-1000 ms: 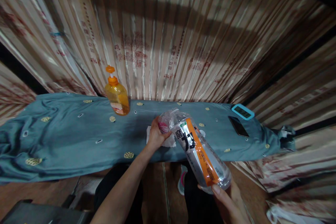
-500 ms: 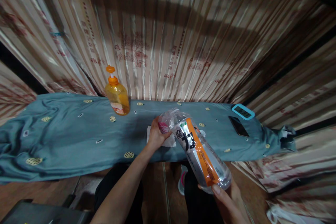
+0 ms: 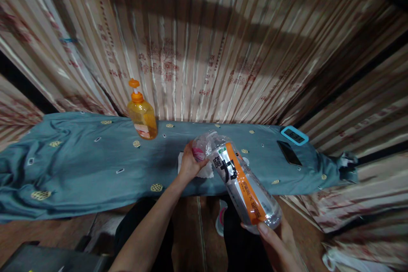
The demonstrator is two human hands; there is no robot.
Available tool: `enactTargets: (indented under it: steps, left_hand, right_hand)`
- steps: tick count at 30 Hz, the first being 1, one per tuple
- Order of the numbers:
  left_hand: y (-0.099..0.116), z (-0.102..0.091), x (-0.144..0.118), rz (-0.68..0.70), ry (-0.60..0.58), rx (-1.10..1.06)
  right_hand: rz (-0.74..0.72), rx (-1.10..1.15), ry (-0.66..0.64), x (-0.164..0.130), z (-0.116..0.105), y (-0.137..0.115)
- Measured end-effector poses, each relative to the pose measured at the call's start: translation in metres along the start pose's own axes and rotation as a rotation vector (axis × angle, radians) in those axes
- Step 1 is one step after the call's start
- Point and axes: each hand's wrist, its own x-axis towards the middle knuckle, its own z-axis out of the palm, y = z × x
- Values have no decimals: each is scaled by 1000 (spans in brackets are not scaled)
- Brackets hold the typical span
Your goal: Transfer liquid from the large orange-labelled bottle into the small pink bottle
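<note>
A large clear plastic bottle [image 3: 244,187] with a silver-and-orange label slants across the front of the cloth-covered table. My right hand [image 3: 276,240] is closed around its base end, at the lower right. My left hand [image 3: 188,165] wraps a crinkly, clear plastic thing [image 3: 201,144] with pink on it, right by the bottle's upper end. I cannot tell its exact kind, or whether the two are joined. Under my left hand lies a white tissue or paper [image 3: 206,171], partly covered. A small white round piece [image 3: 245,161] shows just behind the bottle.
An orange pump bottle [image 3: 142,117] stands at the back left of the teal patterned cloth [image 3: 95,161]. On the right lie a blue-framed digital timer [image 3: 294,136] and a dark phone [image 3: 289,153]. A pleated curtain [image 3: 191,42] hangs close behind the table.
</note>
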Motion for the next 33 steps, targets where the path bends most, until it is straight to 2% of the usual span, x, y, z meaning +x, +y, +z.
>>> enactTargets:
  steps: [13,20,33]
  left_hand:
    - [1,-1,0,-1,5,-8]
    - [-1,-1,0,10,-4,8]
    - [7,-2,0,5,-14,5]
  right_hand:
    - [14,8,19,-2,6,-5]
    - [-27,-1,23,-2,6,-3]
    - [7,0,25,-3,5,-3]
